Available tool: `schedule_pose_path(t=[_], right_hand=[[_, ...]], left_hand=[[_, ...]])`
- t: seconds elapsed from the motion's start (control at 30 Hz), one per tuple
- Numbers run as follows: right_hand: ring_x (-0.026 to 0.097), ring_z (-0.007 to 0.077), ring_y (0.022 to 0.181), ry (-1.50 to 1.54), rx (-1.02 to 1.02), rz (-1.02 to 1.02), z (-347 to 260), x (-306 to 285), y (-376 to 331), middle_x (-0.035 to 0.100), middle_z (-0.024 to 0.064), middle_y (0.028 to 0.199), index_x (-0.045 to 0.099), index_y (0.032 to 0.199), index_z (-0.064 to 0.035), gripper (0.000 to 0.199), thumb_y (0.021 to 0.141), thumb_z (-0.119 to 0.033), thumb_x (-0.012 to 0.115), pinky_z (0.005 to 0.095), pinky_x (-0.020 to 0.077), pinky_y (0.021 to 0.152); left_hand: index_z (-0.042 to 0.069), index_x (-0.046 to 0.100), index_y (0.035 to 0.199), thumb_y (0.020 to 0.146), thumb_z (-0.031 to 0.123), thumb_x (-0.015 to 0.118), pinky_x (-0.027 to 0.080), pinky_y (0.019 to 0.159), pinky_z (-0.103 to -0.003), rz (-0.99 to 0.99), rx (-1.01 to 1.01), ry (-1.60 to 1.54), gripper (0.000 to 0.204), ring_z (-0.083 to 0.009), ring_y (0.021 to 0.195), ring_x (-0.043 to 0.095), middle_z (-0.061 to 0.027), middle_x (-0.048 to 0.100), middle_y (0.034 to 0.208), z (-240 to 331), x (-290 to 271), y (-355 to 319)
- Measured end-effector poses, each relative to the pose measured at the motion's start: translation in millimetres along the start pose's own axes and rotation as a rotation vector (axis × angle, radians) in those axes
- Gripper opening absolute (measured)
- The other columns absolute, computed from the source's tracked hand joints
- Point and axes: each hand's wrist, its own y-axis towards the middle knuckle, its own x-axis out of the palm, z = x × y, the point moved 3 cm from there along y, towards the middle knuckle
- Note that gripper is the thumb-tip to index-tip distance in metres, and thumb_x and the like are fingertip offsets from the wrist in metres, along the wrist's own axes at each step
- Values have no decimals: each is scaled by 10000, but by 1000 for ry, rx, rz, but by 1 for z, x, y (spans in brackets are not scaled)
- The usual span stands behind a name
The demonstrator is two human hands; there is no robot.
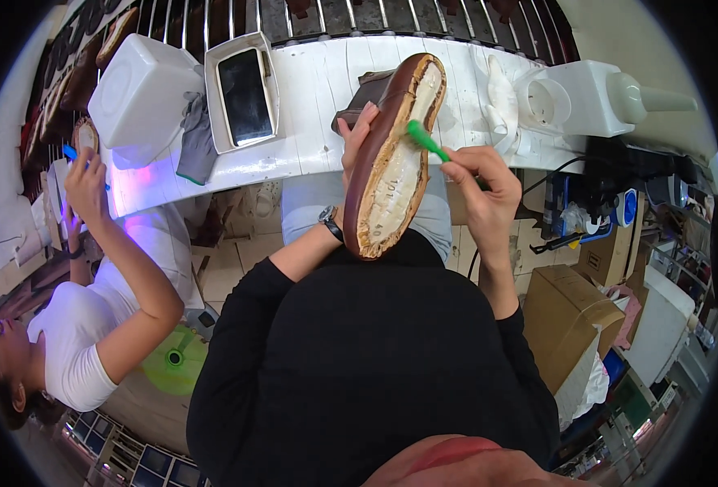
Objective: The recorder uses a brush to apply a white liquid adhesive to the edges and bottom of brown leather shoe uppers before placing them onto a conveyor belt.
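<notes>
A brown leather shoe (365,162) without an outsole is held bottom up over the table's near edge, its pale underside and rough tan rim facing me. My left hand (357,136) grips it from the far left side; its fingers show past the brown upper, and the rest is hidden behind the shoe. In my right hand (487,185) is a green brush (429,143), pinched by its handle. The bristle end meets the underside towards the far end of the shoe. Behind the shoe, a dark brown piece (357,104) lies on the table, partly covered.
On the white table (318,73) stand a white plastic container (144,93) and a tray (271,105) holding a dark rectangular slab. A grey glove (198,144), white cloth (502,101) and white jug (590,97) lie nearby. A co-worker (91,325) works at left; a cardboard box (566,316) stands at right.
</notes>
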Motion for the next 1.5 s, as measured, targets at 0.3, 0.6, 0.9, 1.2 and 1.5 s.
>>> schedule_pose_path(t=[0.3,0.6,0.9,1.2,1.5], right_hand=[[624,155,719,-69,-104,-138,-23,1,-17,663,93,820,729,930,7,178,757,45,742,266,483,639],[606,141,694,-135,-146,5,-1,-11,4,659,86,810,721,902,19,126,778,40,728,258,463,621],[579,116,702,-70,-65,15,13,-3,6,648,75,806,720,924,29,126,798,30,722,237,439,618],[507,140,576,-254,24,208,67,-16,71,665,59,777,714,859,-8,130,827,-132,738,275,375,527],[511,110,612,-46,-58,-133,20,-23,23,652,57,760,733,861,-31,58,814,-64,730,261,381,542]], left_hand=[[129,235,1444,712,254,851,-100,1129,-620,41,344,252,965,-370,1410,316,-214,365,1468,-15,6,-10],[73,229,1433,734,345,843,18,1164,-542,7,314,450,969,-354,1392,332,-231,405,1426,-30,7,-17],[178,247,1432,707,193,851,-114,1126,-615,-21,285,362,944,-358,1414,311,-176,379,1470,-24,6,-18],[90,221,1427,702,346,864,-26,1141,-592,-23,418,490,1002,-357,1399,313,-225,374,1432,-20,10,-13],[161,251,1437,748,146,816,-79,1118,-655,6,370,345,891,-384,1400,331,-178,368,1477,-13,8,-15]])
